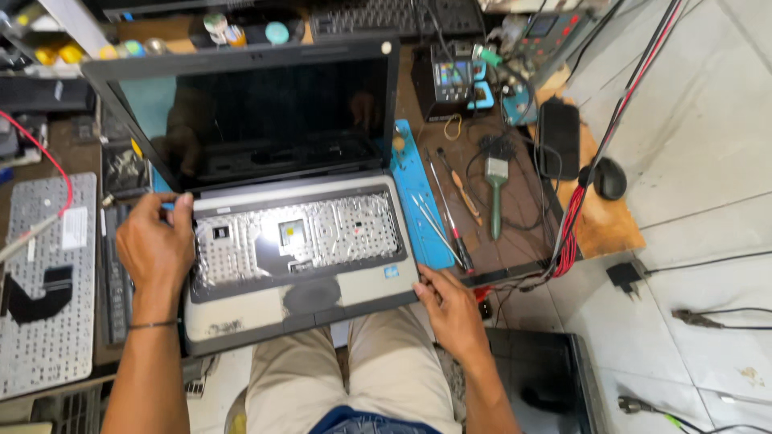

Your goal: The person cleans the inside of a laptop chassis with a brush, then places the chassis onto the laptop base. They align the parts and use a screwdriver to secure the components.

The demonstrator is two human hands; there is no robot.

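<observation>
Both hands grip the open silver laptop with its keyboard removed (297, 249), left hand (154, 245) at its left edge, right hand (450, 309) at its front right corner.

Both arms bare to the elbow, no sleeves, no gloves. Left hand (154, 245): thin dark band round the wrist, nothing else on it. Right hand (450, 309): no band, no watch, no rings seen. Legs in light beige/khaki trousers, w/ a bit of blue cloth at waist, bottom edge of view
</observation>
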